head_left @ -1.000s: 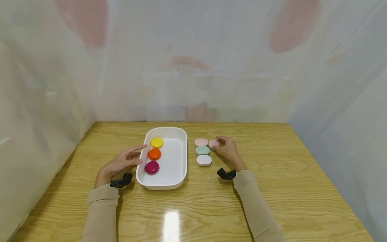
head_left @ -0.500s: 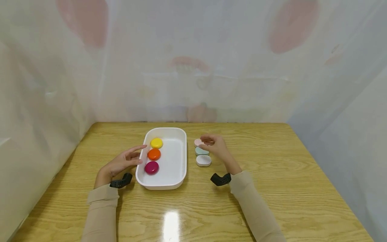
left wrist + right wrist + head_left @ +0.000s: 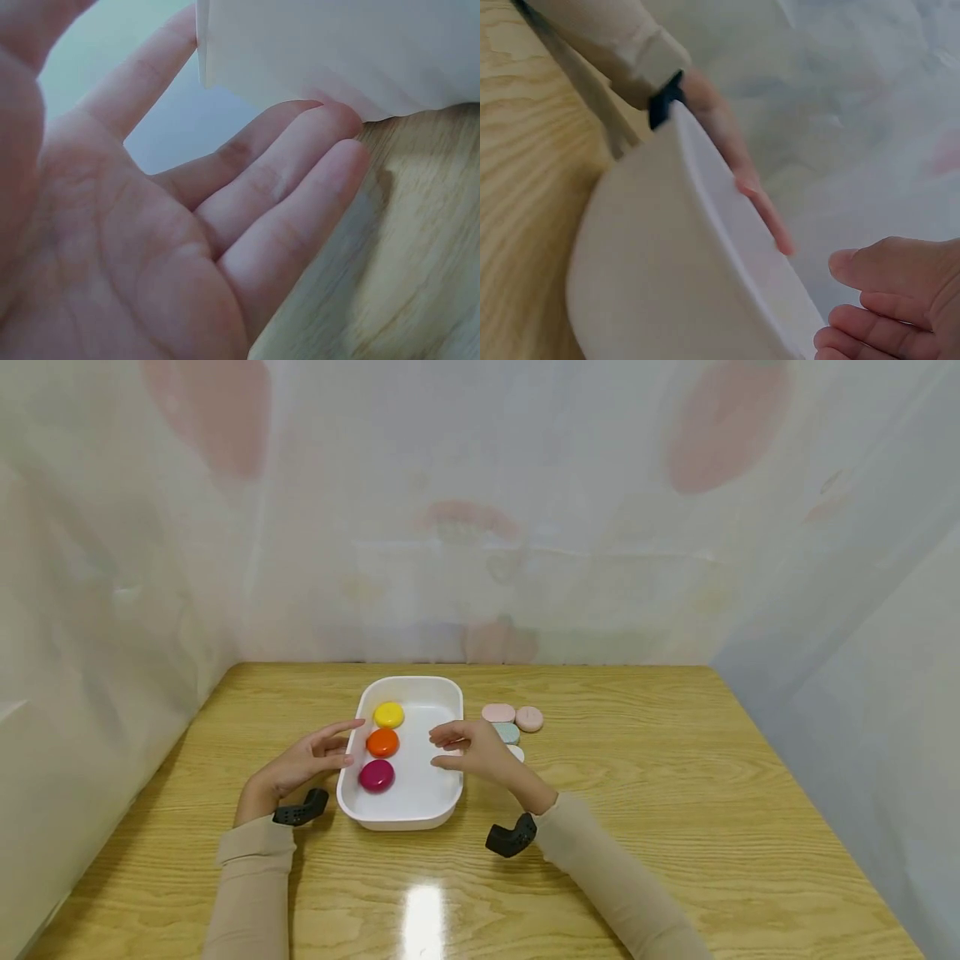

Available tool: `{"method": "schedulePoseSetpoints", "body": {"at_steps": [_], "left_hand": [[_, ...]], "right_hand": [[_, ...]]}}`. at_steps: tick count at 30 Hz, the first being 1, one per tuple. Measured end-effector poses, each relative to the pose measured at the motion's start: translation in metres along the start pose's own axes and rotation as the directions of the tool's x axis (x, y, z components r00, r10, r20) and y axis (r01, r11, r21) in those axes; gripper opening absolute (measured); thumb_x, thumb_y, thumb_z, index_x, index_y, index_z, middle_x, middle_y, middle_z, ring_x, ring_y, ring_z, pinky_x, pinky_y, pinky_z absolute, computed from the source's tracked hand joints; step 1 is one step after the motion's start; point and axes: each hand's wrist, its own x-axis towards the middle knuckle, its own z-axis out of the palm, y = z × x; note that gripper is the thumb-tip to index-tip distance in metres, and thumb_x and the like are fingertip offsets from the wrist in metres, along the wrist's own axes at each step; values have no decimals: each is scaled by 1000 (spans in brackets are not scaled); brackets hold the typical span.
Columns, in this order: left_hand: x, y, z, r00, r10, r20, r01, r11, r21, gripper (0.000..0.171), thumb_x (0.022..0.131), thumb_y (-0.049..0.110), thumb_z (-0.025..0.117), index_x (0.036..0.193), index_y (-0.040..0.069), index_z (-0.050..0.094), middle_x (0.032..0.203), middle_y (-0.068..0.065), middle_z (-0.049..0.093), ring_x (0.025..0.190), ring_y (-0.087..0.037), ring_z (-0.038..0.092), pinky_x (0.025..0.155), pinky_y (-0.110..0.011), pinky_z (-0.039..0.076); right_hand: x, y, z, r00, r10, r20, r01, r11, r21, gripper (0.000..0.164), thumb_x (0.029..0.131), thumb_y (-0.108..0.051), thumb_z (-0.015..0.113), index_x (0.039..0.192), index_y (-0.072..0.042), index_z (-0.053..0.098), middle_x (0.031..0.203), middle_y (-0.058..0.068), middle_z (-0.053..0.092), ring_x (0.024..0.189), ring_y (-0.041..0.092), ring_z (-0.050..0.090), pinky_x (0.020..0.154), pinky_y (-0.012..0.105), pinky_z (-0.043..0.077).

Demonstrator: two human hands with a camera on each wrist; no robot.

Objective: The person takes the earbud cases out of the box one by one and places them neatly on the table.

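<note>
A white tray (image 3: 412, 810) with rounded corners stands on the table; its outer wall fills much of the right wrist view. Along its left side lie a yellow disc (image 3: 389, 715), an orange disc (image 3: 382, 742) and a dark pink disc (image 3: 377, 776), all glossy and round. My left hand (image 3: 303, 764) touches the tray's left wall, its fingers (image 3: 262, 180) loosely extended against the white side. Over the right rim reaches my right hand (image 3: 480, 753), fingers forward and thumb apart, with nothing between them.
Right of the tray lie an oval pale pink piece (image 3: 498, 713), a round pink piece (image 3: 529, 719), a mint green piece (image 3: 508, 732) and a white piece (image 3: 517, 752), the last two partly hidden by my right hand. A pale sheet (image 3: 480, 593) hangs behind the table (image 3: 675, 793).
My right hand has let go of the round pink piece, which stays beside the oval one, and has moved left over the pieces to the tray. The left hand has stayed put.
</note>
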Motion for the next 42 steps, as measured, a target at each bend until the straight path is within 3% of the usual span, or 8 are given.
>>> {"method": "schedulePoseSetpoints", "body": {"at_steps": [8, 17, 23, 28, 34, 42], "left_hand": [[2, 0, 1, 1000, 0, 8, 0, 1000, -15, 66, 97, 24, 57, 154, 18, 23, 150, -28, 35, 126, -30, 51, 108, -51, 46], [4, -2, 1, 1000, 14, 2, -14, 1000, -11, 66, 97, 24, 57, 153, 18, 24, 149, -28, 37, 128, -35, 49, 110, -55, 41], [4, -4, 0, 999, 40, 34, -38, 998, -43, 67, 98, 20, 56, 154, 14, 21, 150, -31, 34, 126, -28, 54, 105, -47, 49], [4, -4, 1, 997, 63, 43, -61, 997, -53, 66, 97, 18, 56, 154, 12, 21, 150, -33, 32, 126, -25, 54, 103, -39, 52], [2, -2, 0, 998, 48, 41, -46, 998, -52, 66, 98, 19, 55, 154, 13, 21, 150, -33, 31, 126, -27, 52, 104, -41, 51], [1, -4, -2, 998, 53, 24, -53, 998, -23, 66, 97, 18, 56, 154, 13, 22, 150, -31, 34, 121, -13, 55, 106, -43, 49]], "right_hand": [[12, -10, 29, 991, -24, 130, 36, 996, -86, 38, 83, -6, 73, 117, 7, 64, 115, 23, 69, 106, 33, 66, 94, 35, 57], [31, -18, 52, 987, 27, 158, 1, 985, -170, 33, 81, -6, 75, 112, 3, 67, 112, 17, 72, 106, 30, 67, 93, 29, 57], [40, -18, 62, 988, 97, 121, -58, 953, -297, 36, 81, -11, 77, 114, 0, 68, 113, 13, 72, 106, 25, 67, 91, 22, 54], [47, -16, 68, 984, 141, 113, -86, 917, -390, 37, 77, -16, 80, 111, -4, 70, 108, 7, 74, 93, 15, 63, 81, 12, 48], [54, -15, 73, 978, 153, 139, -80, 901, -426, 41, 74, -14, 84, 112, -4, 70, 102, 6, 75, 78, 4, 52, 71, 8, 42], [59, -9, 80, 971, 135, 196, -13, 852, -523, 47, 76, -15, 82, 120, -7, 67, 116, 2, 72, 101, 10, 64, 89, 11, 48]]}}
